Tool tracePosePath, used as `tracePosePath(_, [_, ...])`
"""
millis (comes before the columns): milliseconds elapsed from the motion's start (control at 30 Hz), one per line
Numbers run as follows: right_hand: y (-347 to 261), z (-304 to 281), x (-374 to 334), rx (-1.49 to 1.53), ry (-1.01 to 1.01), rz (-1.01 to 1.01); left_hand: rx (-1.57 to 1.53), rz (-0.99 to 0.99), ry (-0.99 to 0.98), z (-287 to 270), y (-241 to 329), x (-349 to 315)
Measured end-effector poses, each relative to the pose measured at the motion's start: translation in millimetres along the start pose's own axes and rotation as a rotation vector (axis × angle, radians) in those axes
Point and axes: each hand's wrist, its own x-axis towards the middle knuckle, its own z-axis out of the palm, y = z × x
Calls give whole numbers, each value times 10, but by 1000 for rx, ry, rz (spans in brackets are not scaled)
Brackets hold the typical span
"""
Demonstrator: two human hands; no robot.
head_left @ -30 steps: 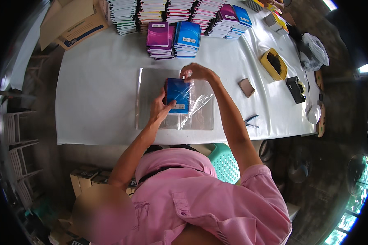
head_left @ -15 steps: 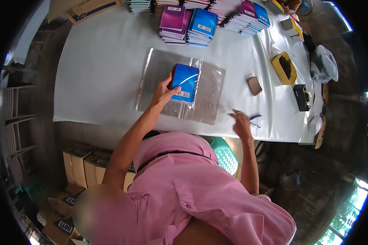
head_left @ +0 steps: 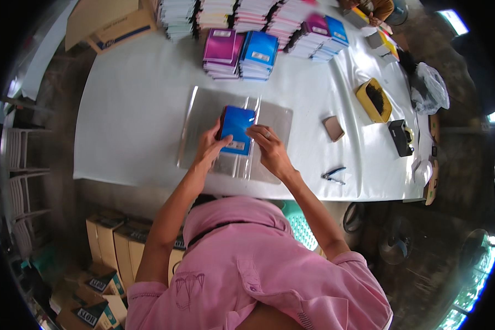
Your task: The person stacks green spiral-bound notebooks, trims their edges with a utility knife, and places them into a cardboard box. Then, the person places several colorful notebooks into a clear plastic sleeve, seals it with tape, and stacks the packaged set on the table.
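A blue spiral notebook (head_left: 238, 118) lies on clear plastic sleeves (head_left: 203, 118) in front of me, a dark reddish edge showing along its left side. My left hand (head_left: 210, 144) grips its left edge, thumb on the cover. At the right, coil-bound edge, my right hand (head_left: 268, 144) is closed in a pinch, a ring on one finger; the fingertips hide exactly what they pinch. Small blue-handled pliers (head_left: 334, 175) rest on the table to the right, apart from both hands.
Stacks of purple notebooks (head_left: 220, 47) and blue notebooks (head_left: 258, 52) stand beyond the sleeves, with more piles behind. On the right are a brown block (head_left: 333, 128), a yellow container (head_left: 363, 96) with dark contents and a black tape dispenser (head_left: 400, 138). Another person's hand (head_left: 375, 21) shows far right.
My right hand has moved left from beside the pliers to the notebook's right edge. The pliers now lie uncovered. My left hand still holds the notebook; the view has shifted slightly.
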Motion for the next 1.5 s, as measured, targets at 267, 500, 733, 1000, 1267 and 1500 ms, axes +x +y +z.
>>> tracePosePath(267, [361,607,147,-69,-225,8,1205,453,297,-273,73,-345])
tracePosePath(500, [256,527,140,-114,-240,97,1632,420,378,-571,-521,-475])
tracePosePath(733, [210,526,177,-130,-289,101,1567,320,444,-594,-381,-432])
tracePosePath(1000, [177,561,179,-191,-261,26,1385,430,367,-596,-406,-442])
tracePosePath(1267, [312,799,134,-125,-204,158,146,373,334,-303,-113,-538])
tracePosePath(1500, [104,806,325,-7,-255,629,945,561,27,91,166,-785])
